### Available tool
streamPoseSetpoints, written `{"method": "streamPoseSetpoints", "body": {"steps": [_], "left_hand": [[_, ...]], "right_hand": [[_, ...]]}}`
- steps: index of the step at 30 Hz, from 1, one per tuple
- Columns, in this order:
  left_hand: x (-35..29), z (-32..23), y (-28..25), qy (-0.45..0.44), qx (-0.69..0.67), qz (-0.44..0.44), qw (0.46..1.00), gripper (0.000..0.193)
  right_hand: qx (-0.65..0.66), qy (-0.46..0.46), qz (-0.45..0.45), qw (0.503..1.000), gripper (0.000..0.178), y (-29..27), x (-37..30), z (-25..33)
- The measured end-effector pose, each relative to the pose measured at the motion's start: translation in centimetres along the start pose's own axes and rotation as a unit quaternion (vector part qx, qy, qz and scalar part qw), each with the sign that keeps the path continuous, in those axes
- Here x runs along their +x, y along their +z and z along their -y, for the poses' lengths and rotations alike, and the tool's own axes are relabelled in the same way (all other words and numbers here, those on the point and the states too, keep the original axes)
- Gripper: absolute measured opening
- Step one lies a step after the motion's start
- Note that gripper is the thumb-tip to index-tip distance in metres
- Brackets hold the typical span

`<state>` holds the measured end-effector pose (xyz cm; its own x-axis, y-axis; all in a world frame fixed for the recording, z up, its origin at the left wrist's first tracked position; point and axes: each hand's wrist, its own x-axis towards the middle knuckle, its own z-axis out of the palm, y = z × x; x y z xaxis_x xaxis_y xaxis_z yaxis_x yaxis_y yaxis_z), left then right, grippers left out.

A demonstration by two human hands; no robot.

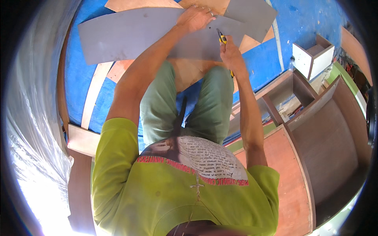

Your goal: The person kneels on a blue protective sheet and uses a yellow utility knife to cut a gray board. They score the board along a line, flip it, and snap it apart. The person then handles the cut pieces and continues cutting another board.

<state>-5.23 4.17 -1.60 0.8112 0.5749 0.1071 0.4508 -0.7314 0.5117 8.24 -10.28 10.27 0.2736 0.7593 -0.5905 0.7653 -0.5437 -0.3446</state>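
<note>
At eleven o'clock, grey sheet (130,35): lies over tan boards (189,74) on the blue covering (258,70), the boards likely backing it.
Left hand (195,19), twelve: laid at the sheet's far edge, probably to steady it; whether the fingers grip, I can't tell.
Right hand (233,54), one: closed round a yellow-and-black cutter (223,39), blade toward twelve, apparently for control.
White-fronted box (303,61), two: stands well apart, seemingly leaving elbow room.
</note>
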Motion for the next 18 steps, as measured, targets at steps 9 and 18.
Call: {"method": "streamPoseSetpoints", "body": {"steps": [9,18], "left_hand": [[0.3,-0.3,0.0,-0.018,-0.086,0.024,0.996,0.030],[-0.2,-0.5,-0.1,-0.005,-0.098,-0.013,0.995,0.031]], "right_hand": [[0.151,0.056,0.079,0.984,0.029,2.6,1.5,-1.8],[0.189,0.095,0.110,0.971,0.029,3.0,1.4,-1.0]]}}
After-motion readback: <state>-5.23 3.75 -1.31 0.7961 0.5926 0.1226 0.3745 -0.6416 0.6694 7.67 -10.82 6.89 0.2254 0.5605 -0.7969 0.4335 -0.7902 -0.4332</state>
